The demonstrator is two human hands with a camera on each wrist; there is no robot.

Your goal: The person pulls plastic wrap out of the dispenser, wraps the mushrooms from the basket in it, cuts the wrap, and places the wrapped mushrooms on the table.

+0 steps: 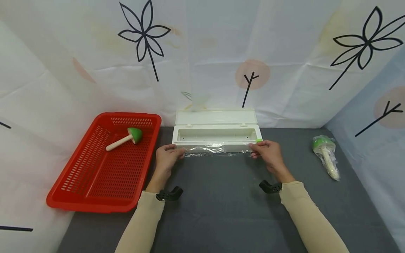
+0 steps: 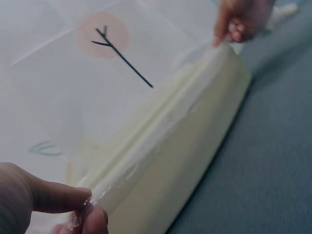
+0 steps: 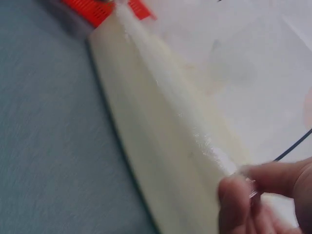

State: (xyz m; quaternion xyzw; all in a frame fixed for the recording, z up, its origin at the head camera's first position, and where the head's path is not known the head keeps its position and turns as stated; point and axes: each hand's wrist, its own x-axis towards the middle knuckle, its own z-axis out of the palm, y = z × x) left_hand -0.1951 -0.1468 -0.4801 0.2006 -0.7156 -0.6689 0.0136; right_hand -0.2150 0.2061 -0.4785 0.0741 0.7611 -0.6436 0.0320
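Note:
A white cling film dispenser (image 1: 218, 128) stands at the back of the table, its long lid tipped open against the curtain. Clear plastic wrap (image 1: 218, 148) stretches across its front edge. My left hand (image 1: 167, 158) pinches the wrap's left corner between thumb and fingers; in the left wrist view the film (image 2: 131, 170) bunches at those fingertips. At the other end, my right hand (image 1: 268, 154) pinches the right corner, close by a small green tab (image 1: 259, 140) on the dispenser. Crumpled film (image 3: 214, 151) leads to the right fingertips in the right wrist view.
To the left sits a red plastic basket (image 1: 107, 189) holding a green-capped toy mushroom (image 1: 135, 135) with a pale stem. Another such mushroom (image 1: 326, 151), wrapped in clear film, lies at the right of the dark grey table (image 1: 221, 211). A patterned white curtain (image 1: 205, 52) hangs behind.

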